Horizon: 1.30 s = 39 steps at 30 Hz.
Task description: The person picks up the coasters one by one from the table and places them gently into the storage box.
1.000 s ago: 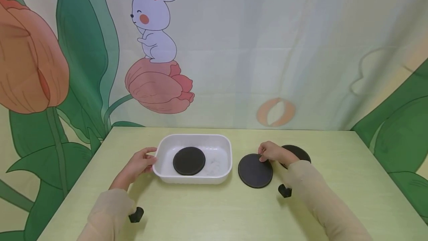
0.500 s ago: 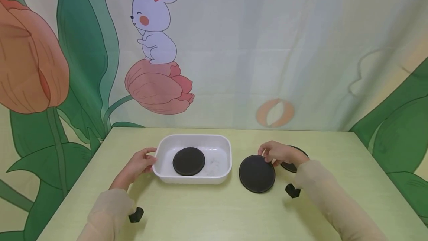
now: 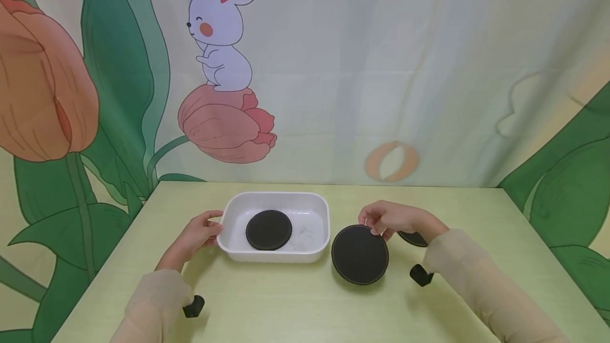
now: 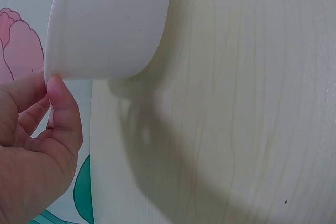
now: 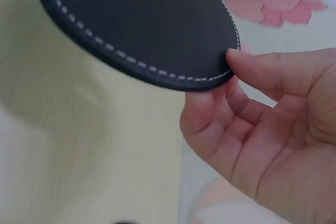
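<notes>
In my right hand (image 3: 393, 217) I pinch the far edge of a round black coaster (image 3: 360, 255), thumb on top and fingers beneath. The right wrist view shows its pale stitched rim, and the coaster (image 5: 147, 30) is held off the table. With my left hand (image 3: 197, 234) I pinch the left rim of a white rectangular tray (image 3: 276, 256); in the left wrist view thumb and fingers meet at the tray's rim (image 4: 110, 30). Another black coaster (image 3: 269, 230) lies inside the tray, left of its middle. Behind my right wrist a further black coaster (image 3: 413, 238) is partly hidden.
The tray stands near the back of a pale yellow-green table (image 3: 267, 306). A printed curtain (image 3: 310, 94) with a rabbit and tulips hangs along the table's back edge. A black piece shows under each sleeve, at the left wrist (image 3: 194, 306) and right wrist (image 3: 421, 275).
The right-hand coaster has risen from the table and come nearer, tilting, then shifted slightly left. My right forearm has swung outward to the right. The left hand and tray stay put.
</notes>
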Motion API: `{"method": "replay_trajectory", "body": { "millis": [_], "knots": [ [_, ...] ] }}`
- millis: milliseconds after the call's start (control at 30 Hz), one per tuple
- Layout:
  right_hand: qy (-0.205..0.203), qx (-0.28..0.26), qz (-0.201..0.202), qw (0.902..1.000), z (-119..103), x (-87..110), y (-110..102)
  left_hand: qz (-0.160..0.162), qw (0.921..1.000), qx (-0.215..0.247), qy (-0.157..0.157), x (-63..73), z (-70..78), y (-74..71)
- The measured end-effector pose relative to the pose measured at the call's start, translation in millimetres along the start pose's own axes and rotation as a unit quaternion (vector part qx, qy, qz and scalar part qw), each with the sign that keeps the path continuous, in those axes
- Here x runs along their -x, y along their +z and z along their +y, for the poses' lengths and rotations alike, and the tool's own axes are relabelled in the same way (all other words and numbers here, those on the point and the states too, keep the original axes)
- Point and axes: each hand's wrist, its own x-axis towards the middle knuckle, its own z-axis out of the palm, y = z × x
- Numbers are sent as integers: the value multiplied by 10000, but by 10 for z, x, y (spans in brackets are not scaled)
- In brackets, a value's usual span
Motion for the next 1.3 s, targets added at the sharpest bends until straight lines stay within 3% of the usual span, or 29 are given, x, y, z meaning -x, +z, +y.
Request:
{"method": "replay_trajectory", "body": {
  "millis": [200,467,900,1100,1300],
  "knots": [
    [-469,-331,105,9983,-174,-80,79,12,10000,-39,-44,-3,3,-6],
    [-727,-1195,787,9870,-313,-304,194,1,10000,39,4,-12,-3,-9],
    [-705,-2545,1825,9471,-470,-799,482,8,9999,123,90,-21,-41,-12],
    [-640,-2846,2064,9340,-475,-1051,674,-52,9993,279,259,-5,-45,-8],
    [-491,-3005,2336,9234,-469,-1270,834,3,9994,266,234,-6,-45,-11]
  ]
}}
